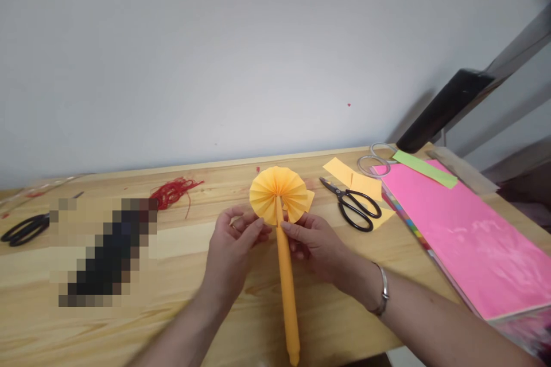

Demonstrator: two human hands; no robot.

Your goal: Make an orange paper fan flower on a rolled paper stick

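A round pleated fan of yellow-orange paper (278, 180) spreads above the table, nearly a full circle with a gap at its bottom. An orange rolled-paper stick (287, 287) runs down from its middle toward me. My left hand (235, 241) is closed, thumb and fingers pinching the lower left edge of the fan. With its thumb across the top of the stick, my right hand (316, 241) grips the stick and the fan's lower right side; its other fingers are partly hidden behind the paper.
Black-handled scissors (359, 206) lie on yellow paper pieces (353, 178) at the right. Beyond are a pink paper pack (465, 235), a green strip (426, 169) and wire rings (373, 165). Red string (174, 192), a pixelated dark object (109, 255) and other scissors (26, 229) sit left.
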